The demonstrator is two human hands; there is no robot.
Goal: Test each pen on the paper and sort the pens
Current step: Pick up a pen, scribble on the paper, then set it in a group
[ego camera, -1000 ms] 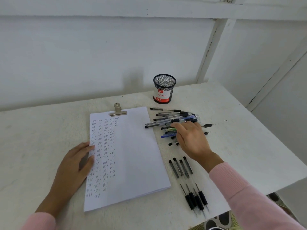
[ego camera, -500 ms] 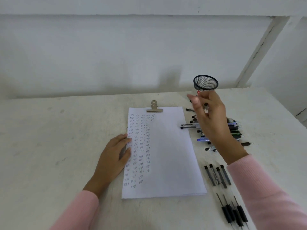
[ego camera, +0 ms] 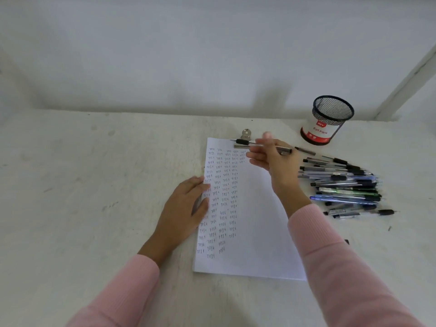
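We are pressing our left grip [ego camera: 186, 208], fingers flat and holding nothing, on the near-left edge of the white scribbled paper sheet [ego camera: 257, 232]. Farther off, our right grip [ego camera: 274, 161] is pinching a slim silver pen with a black front section [ego camera: 245, 142], level above the sheet's top. We are judging this as the testing step: next, the tip needs tilting down onto blank paper.

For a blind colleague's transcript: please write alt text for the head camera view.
A person's right hand holds a pen over the top of a clipped paper part-filled with small test marks, while the left hand rests on its left edge. A pile of pens and a black mesh cup sit to its right.
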